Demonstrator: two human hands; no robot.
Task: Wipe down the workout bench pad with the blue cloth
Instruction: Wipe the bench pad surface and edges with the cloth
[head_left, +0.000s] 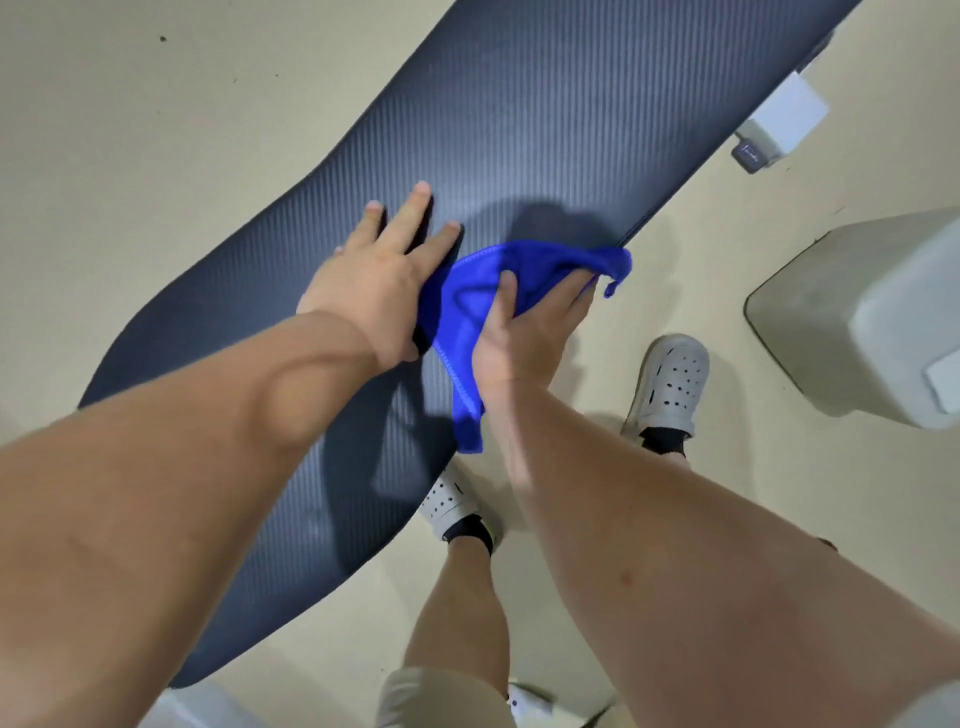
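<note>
The bench pad (519, 130) runs free far ahead; at its right edge the right hand (524, 332) clamps the blue cloth (483, 296), the left hand (374, 280) flat, fingers spread, beside it

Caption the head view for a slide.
Right hand grips blue cloth at bench pad edge; left hand lies flat.

bench pad (519, 130) ends cut off, blue cloth (483, 291) partly hidden
</note>
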